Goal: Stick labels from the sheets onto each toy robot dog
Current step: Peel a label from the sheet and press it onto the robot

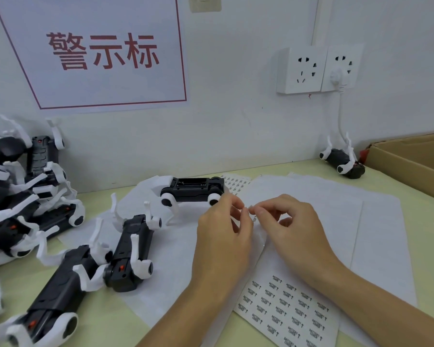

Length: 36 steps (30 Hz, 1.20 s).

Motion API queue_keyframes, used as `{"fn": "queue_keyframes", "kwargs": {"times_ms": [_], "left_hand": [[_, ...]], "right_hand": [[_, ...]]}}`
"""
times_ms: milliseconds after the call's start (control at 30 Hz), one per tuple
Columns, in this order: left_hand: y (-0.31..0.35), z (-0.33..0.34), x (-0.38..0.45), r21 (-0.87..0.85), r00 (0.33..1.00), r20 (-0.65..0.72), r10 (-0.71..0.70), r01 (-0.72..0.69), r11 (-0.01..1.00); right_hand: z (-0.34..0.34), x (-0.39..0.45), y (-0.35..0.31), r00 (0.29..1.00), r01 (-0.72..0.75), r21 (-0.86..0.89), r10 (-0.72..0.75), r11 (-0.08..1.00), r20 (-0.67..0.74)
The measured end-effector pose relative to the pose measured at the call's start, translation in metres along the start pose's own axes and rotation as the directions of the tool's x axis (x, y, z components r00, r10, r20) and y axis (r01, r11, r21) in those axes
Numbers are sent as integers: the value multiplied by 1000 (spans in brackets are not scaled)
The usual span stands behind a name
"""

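A heap of black-and-white plastic toy robot dogs [23, 196] blocks the table's left; 1 upturned dog [193, 190] stands beyond the hands; a brown cardboard box [411, 159] walls the right. White paper sheets [373, 221] lie flat between.

With the hands [256, 221] at the centre: a dog [193, 190] lies belly-up on paper at 11 o'clock, two dogs [133, 251] at 9, a pile [23, 191] beyond them, a label sheet [288, 314] at 6, another sheet [236, 182] at 12, one dog [343, 161] and a box [416, 159] at 2.
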<state>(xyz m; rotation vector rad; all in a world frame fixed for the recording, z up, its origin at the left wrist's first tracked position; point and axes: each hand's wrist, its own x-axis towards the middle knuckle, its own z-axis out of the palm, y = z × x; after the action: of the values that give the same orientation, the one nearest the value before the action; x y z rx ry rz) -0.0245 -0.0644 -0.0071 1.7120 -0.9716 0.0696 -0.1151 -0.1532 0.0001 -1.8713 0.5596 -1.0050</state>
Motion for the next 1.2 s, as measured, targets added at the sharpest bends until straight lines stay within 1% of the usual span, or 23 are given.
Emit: {"fn": "queue_keyframes", "kwargs": {"times_ms": [167, 333, 600, 867, 1200], "left_hand": [[1, -1, 0, -16, 999, 43, 22, -22, 1000], [5, -1, -3, -40, 994, 85, 66, -62, 997], [2, -2, 0, -97, 996, 84, 13, -5, 995], [2, -1, 0, -159, 984, 170, 55, -28, 987], [-2, -1, 2, -146, 993, 121, 16, 2, 989]], "right_hand": [[-1, -1, -1, 1000, 14, -4, -14, 1000, 23], [-2, -1, 1, 1000, -12, 40, 11, 999, 6], [-7, 1, 0, 998, -23, 99, 18, 995, 53], [-6, 2, 0, 996, -32, 90, 25, 995, 86], [-3, 2, 2, 998, -50, 18, 49, 999, 45]]}}
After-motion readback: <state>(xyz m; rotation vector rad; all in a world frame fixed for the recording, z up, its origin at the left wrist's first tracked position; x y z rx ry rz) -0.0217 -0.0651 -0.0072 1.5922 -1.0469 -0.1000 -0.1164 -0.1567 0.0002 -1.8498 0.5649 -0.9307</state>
